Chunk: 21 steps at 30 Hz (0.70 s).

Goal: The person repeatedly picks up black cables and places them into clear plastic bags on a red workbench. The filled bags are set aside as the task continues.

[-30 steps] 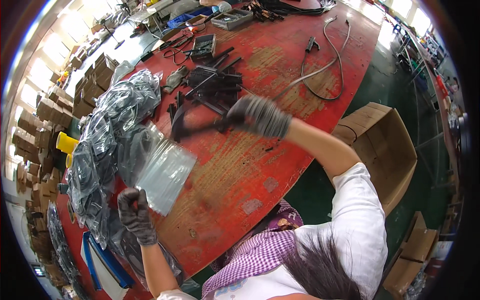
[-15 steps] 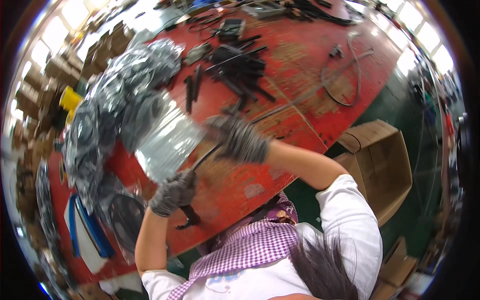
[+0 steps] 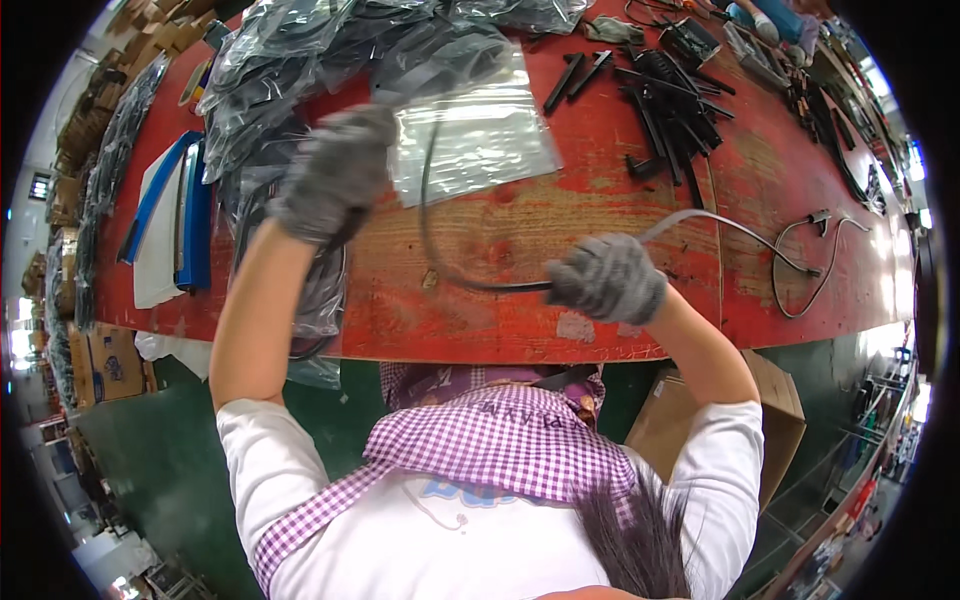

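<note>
My left hand (image 3: 330, 172), in a grey knit glove, grips the edge of a clear plastic bag (image 3: 475, 135) held above the red worktable (image 3: 520, 215). My right hand (image 3: 607, 278), also gloved, is closed on a thin black cable (image 3: 440, 255) that curves up from my fist into the mouth of the bag. The cable's grey free end (image 3: 740, 235) trails right over the table.
A heap of bagged cables (image 3: 290, 70) lies at the table's left. Loose black parts (image 3: 665, 105) are scattered at the upper right, another cable (image 3: 800, 270) near the right edge. Blue and white sheets (image 3: 170, 220) lie at left. A cardboard box (image 3: 765, 410) stands under the table.
My right hand has pulled back from the pile of black parts to the near table edge, drawing the cable with it. My left hand has lifted the bag up, and the cable now enters it.
</note>
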### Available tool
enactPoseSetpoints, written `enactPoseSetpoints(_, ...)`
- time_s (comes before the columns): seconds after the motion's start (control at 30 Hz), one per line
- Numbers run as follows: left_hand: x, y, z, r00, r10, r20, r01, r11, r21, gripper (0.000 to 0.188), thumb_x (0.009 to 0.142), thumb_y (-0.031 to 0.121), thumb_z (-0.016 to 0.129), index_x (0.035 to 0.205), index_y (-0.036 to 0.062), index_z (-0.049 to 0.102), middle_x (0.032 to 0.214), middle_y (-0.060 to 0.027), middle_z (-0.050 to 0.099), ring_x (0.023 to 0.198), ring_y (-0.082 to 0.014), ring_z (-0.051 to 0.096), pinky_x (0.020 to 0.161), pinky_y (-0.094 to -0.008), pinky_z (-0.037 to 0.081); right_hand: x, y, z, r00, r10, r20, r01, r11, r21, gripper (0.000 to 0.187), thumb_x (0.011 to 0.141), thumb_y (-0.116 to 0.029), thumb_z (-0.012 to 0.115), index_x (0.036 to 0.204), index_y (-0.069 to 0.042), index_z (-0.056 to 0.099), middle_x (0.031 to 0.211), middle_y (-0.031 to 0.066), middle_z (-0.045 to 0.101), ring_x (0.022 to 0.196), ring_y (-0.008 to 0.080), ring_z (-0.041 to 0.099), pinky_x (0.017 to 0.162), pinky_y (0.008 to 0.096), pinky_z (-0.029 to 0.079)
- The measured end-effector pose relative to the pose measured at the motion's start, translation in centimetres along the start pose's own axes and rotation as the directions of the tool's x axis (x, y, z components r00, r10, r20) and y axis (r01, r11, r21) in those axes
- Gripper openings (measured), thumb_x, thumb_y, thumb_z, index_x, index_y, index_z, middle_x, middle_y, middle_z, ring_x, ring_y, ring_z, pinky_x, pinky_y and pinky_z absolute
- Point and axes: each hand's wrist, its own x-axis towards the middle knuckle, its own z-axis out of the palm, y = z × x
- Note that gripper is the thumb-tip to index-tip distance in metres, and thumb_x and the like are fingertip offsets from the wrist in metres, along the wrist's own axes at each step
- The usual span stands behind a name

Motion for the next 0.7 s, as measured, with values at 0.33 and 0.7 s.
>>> enactPoseSetpoints(0.33, -6.0, -4.0, 0.2, 0.936, 0.346, -0.059, 0.332, -0.817, 0.471, 0.042, 0.096, 0.036, 0.024, 0.071, 0.0066, 0.041, 0.034, 0.0082, 0.023, 0.022, -0.0038, 0.019, 0.021, -0.0198, 0.020, -0.7, 7.8, 0.5, 0.808, 0.556, -0.195, -0.531, 0.830, 0.168, 0.009, 0.083, -0.021, 0.055, 0.086, -0.012, 0.055, 0.068, 0.0114, 0.056, 0.064, 0.0310, 0.057, 0.054, 0.0389, 0.045)
enactPoseSetpoints(0.7, -4.8, -5.6, -0.3, 0.872, 0.192, 0.450, 0.141, -0.979, 0.145, 0.042, 0.096, 0.038, 0.026, 0.077, 0.0052, 0.046, 0.039, 0.0059, 0.033, 0.026, -0.0054, 0.030, 0.024, -0.0209, 0.027, 1.5, -0.4, -2.3, 0.955, 0.157, 0.252, -0.194, 0.972, 0.130, 0.009, 0.082, -0.024, 0.050, 0.076, -0.018, 0.053, 0.057, 0.0024, 0.050, 0.053, 0.0198, 0.054, 0.044, 0.0330, 0.044)
